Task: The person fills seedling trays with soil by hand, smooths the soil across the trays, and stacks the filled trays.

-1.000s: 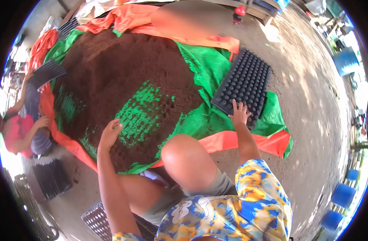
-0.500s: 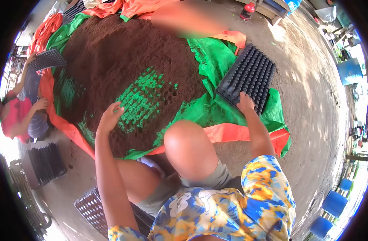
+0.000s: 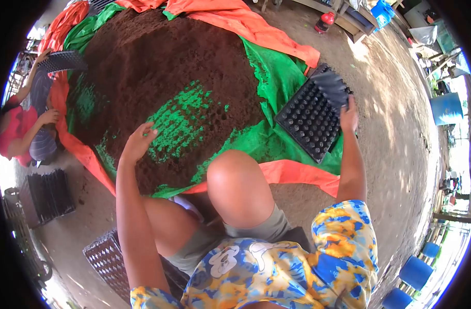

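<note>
My right hand (image 3: 349, 116) has its fingers closed on the right edge of a thin black seedling tray (image 3: 332, 86). That tray is blurred and looks bent or lifted at its far right part. Beneath and beside it lies another black seedling tray (image 3: 308, 119), its round cells showing, partly on the green tarp (image 3: 270, 82). Over the near left side of the dark soil heap (image 3: 143, 67), my left hand (image 3: 137, 144) hovers with loosely curled fingers and nothing in it. A patch of green tarp (image 3: 181, 121) shows through the soil just right of that hand.
At the left, another person (image 3: 22, 129) holds a dark seedling tray (image 3: 63, 61) at the heap's edge. A stack of black trays (image 3: 50, 198) stands below them. More trays (image 3: 107, 260) lie beside my left thigh. A red bottle (image 3: 324, 22) stands at the back.
My right hand has moved from the tray's near edge up to its right edge, and a thin tray there is now bent or raised. My left hand has barely moved.
</note>
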`<move>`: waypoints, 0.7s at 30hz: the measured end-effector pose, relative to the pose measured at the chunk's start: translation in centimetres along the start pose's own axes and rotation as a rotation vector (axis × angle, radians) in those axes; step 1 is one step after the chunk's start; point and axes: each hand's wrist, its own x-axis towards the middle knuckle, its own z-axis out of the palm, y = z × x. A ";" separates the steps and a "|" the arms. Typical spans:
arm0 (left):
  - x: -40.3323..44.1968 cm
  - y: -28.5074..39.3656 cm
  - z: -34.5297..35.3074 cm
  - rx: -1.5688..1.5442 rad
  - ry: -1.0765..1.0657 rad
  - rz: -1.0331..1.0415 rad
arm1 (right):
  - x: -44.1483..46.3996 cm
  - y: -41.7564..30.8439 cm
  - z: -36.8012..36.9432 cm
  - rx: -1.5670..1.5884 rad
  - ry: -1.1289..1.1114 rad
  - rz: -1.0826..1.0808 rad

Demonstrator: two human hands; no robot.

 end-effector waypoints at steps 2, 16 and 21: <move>0.0 -0.4 0.1 0.006 0.000 0.008 | 0.2 -0.6 -0.5 -0.008 0.238 0.211; -0.2 -0.6 -0.1 -0.046 0.021 0.003 | 0.5 -2.8 -2.0 -0.100 0.485 0.226; -0.5 -0.1 -0.5 -0.059 0.005 -0.003 | 1.1 -3.7 -2.7 -0.116 0.407 0.187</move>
